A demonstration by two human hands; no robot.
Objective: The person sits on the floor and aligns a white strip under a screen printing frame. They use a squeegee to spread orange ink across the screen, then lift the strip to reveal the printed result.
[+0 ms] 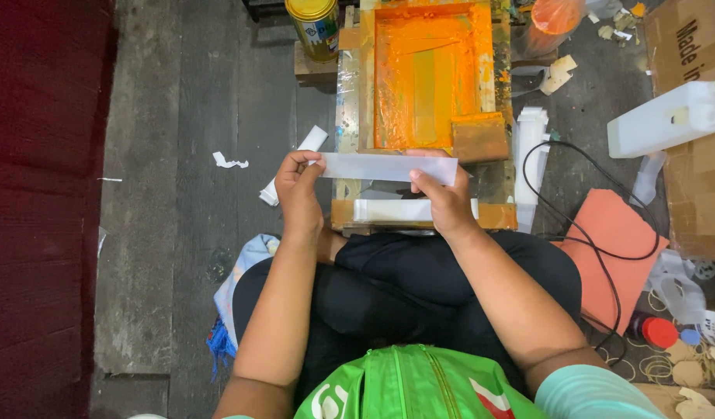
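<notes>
Head view: left hand (298, 188) and right hand (443, 200) each pinch an end of a white paper strip (388, 167), its long axis left-right, seemingly level, above the orange-inked screen frame (365, 77).

Grey floor (179, 233), paper scrap (229, 162), jug (668, 120)
</notes>
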